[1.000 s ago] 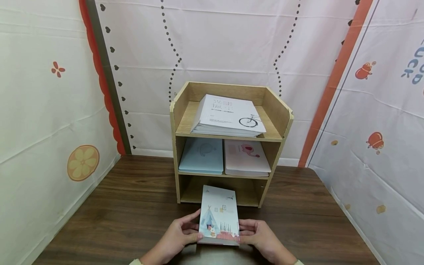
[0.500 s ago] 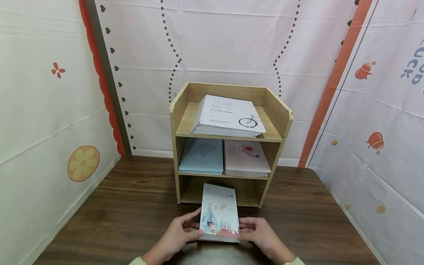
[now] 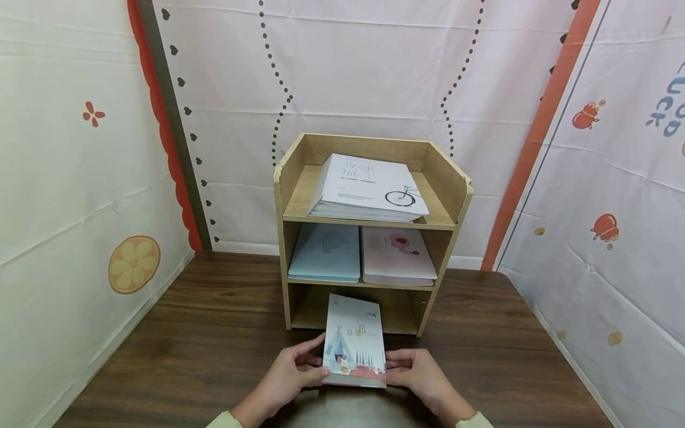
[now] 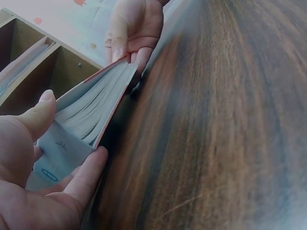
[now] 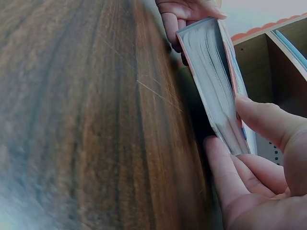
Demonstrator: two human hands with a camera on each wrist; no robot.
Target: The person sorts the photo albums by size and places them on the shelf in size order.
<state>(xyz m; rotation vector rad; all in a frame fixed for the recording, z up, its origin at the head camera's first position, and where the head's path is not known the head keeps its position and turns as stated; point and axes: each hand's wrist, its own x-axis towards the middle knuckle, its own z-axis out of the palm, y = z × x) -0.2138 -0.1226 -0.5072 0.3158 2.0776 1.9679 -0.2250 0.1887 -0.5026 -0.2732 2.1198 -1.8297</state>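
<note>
A thick book with a tent drawing on its pale cover lies between both hands, its far end reaching over the front of the bottom compartment. My left hand grips its left side, thumb on the cover and fingers under the edge. On the opposite side my right hand holds it the same way. In the left wrist view the book's spine sits in the left hand, and its page edges face the camera. The right wrist view shows the right thumb over the cover and fingers beneath.
A wooden three-tier shelf stands behind the book. A thick white book stack lies on its top tier; a blue folder and a pink folder fill the middle one. Brown wooden table and printed cloth surround it.
Both hands have moved the book slightly forward, so its far end lies a little further over the bottom compartment. The grip of both hands stays the same.
</note>
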